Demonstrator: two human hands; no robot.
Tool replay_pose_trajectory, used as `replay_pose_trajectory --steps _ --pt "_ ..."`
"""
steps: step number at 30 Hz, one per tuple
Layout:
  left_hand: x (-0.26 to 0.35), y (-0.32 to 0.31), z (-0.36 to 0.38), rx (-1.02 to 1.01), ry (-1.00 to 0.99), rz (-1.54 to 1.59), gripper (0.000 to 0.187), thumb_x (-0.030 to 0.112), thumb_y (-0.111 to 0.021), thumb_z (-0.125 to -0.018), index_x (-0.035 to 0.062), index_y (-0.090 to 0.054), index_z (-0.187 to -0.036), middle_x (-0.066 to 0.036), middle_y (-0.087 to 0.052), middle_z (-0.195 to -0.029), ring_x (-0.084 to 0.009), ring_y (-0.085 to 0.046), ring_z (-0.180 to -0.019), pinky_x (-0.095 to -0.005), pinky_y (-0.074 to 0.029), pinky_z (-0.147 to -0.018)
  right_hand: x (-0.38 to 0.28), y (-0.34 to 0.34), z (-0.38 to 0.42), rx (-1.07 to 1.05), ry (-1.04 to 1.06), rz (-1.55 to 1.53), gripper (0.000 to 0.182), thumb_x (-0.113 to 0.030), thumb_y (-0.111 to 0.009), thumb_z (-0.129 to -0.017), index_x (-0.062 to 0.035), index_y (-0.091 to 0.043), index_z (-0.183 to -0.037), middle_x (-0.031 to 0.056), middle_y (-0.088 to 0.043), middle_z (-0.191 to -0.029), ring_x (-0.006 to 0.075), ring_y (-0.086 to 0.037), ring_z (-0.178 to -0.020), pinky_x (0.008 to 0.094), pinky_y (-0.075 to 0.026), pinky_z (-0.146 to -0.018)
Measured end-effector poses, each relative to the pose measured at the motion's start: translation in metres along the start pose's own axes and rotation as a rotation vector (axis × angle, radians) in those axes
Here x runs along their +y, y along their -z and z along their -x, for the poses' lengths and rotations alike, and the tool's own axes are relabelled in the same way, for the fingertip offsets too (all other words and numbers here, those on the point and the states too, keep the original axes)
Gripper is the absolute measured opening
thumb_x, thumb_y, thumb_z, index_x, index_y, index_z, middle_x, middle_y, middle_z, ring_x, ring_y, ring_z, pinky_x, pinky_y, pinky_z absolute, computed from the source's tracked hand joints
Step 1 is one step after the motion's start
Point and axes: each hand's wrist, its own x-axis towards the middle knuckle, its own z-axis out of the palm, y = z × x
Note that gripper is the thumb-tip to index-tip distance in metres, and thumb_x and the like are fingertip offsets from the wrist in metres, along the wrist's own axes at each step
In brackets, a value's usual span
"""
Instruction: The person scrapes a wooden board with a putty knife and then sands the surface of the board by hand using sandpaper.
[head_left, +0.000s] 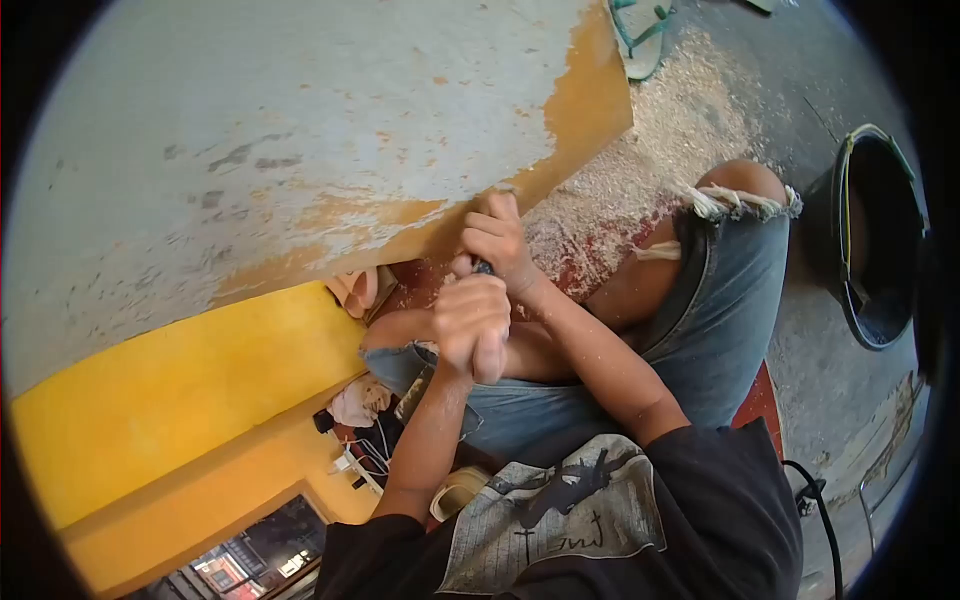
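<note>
Stiff, light and held two-handed

My left hand is wrapped round the near part of a dark-handled tool, my right hand closed on it farther off, at the near edge of the flaking panel. Between them they hide most of it, so I can't tell its shape. I'd expect it stiff and fairly light, best gripped where my palms sit; dust from the shavings on the far right could make it slippery

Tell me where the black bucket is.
In the head view, the black bucket is near the right edge, on the grey floor, just right of the person's bent knee.
</note>
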Motion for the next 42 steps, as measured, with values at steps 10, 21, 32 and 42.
replay_pose_trajectory --steps 10,21,32,42 --pt "0.009 0.01 -0.003 -0.047 0.039 0.021 0.038 0.015 -0.049 -0.087 0.0048 -0.039 -0.051 -0.006 -0.041 -0.051 -0.0224 -0.045 -0.042 -0.0366 -0.046 -0.048 -0.005 -0.006 -0.01 0.031 -0.012 0.053 0.032 -0.025 -0.069 -0.068 -0.01 -0.041 -0.067 0.0055 -0.038 -0.073 0.0264 -0.043 -0.075 0.0398 -0.034 -0.071" --pt "0.011 -0.013 -0.015 0.025 -0.013 -0.039 0.053 0.02 -0.043 -0.098 0.003 -0.037 -0.048 -0.004 -0.039 -0.045 -0.0205 -0.043 -0.038 -0.0336 -0.042 -0.045 -0.001 0.006 -0.01 0.044 -0.013 0.025 0.03 -0.026 -0.069 -0.071 -0.0102 -0.044 -0.068 0.0044 -0.041 -0.073 0.0261 -0.044 -0.076 0.041 -0.034 -0.072" --pt "0.015 -0.005 -0.012 0.019 -0.059 0.027 0.033 0.008 -0.049 -0.08 0.0016 -0.039 -0.049 -0.007 -0.043 -0.048 -0.0215 -0.045 -0.04 -0.0347 -0.043 -0.045 -0.01 0.005 -0.015 0.001 0.008 0.011 0.033 -0.029 -0.069 -0.073 -0.0101 -0.043 -0.067 0.006 -0.04 -0.073 0.0271 -0.043 -0.076 0.0415 -0.034 -0.073" --pt "0.001 -0.006 -0.003 -0.014 -0.007 0.003 0.041 0.013 -0.046 -0.088 0.0024 -0.039 -0.048 -0.006 -0.045 -0.048 -0.0223 -0.048 -0.041 -0.0362 -0.047 -0.049 0.007 0.004 -0.003 0.036 -0.004 0.07 0.03 -0.028 -0.07 -0.07 -0.0108 -0.046 -0.068 0.0047 -0.041 -0.073 0.0267 -0.044 -0.078 0.0419 -0.033 -0.073"
